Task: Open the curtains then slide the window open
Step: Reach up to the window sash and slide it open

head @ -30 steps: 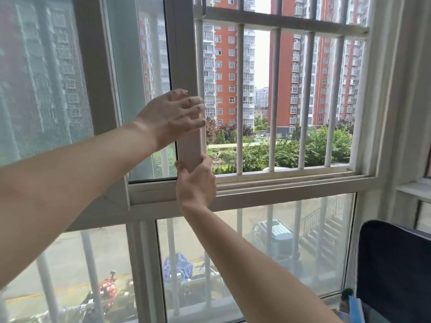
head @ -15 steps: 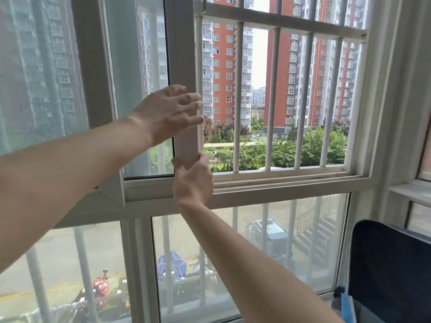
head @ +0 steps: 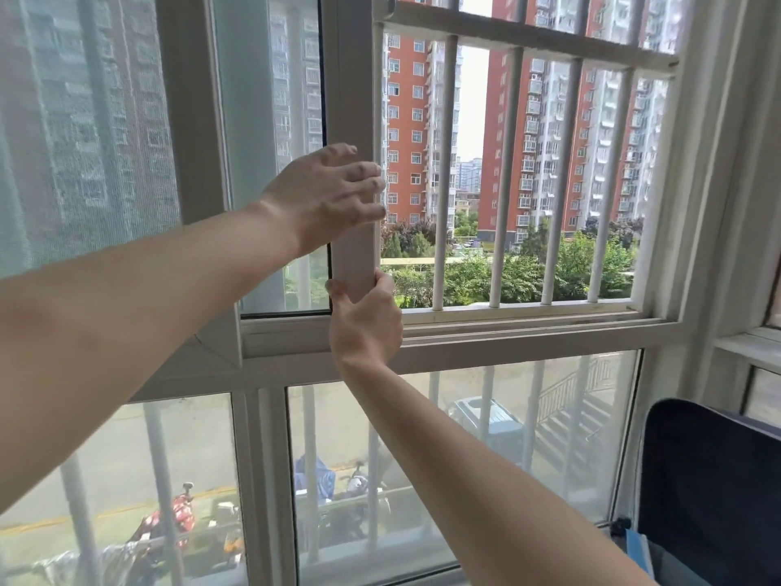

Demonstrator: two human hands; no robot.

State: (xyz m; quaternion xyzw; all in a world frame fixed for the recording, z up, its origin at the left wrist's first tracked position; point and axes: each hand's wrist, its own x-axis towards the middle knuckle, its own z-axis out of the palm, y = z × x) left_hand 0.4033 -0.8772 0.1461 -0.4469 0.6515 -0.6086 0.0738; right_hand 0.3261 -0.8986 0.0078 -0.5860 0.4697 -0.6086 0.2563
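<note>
The sliding window sash (head: 355,99) has a white frame and stands left of the middle. To its right is an open gap. My left hand (head: 334,196) lies across the sash's vertical stile, fingers hooked over its right edge. Lower down, my right hand (head: 365,319) grips the same stile just above the bottom track (head: 528,319). A sheer, mesh-like curtain or screen (head: 84,120) covers the left pane.
White security bars (head: 503,184) stand outside the open gap, with trees and tall red buildings beyond. A fixed lower pane (head: 465,437) looks down on a street. A dark blue chair back (head: 714,480) stands at the bottom right.
Both hands stay on the sash stile in nearly the same grip. The view has shifted slightly; I cannot tell whether the sash itself has slid.
</note>
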